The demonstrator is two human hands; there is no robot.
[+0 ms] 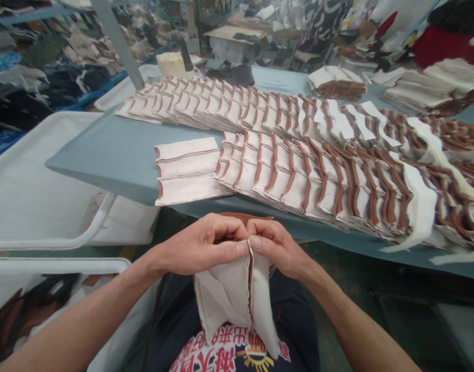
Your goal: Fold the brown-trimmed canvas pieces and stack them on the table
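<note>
A sewn cream fabric piece with brown edging [231,294] hangs in front of my body, its raised seam running down the middle. My left hand [211,245] grips its top edge, thumb laid along the fabric near the seam. Close beside it, my right hand [278,245] pinches the same top edge just right of the seam, so the two thumbs nearly meet. Brown material shows behind the fingers at the top. Some fingertips are hidden behind the fabric.
A blue-grey table [101,150] bears long overlapping rows of similar cream-and-brown pieces [283,175]. A flat piece [188,170] lies near its front edge. White strips [419,206] lie over the right-hand rows. White bins [62,181] stand at left, and a grey post [119,44] rises behind.
</note>
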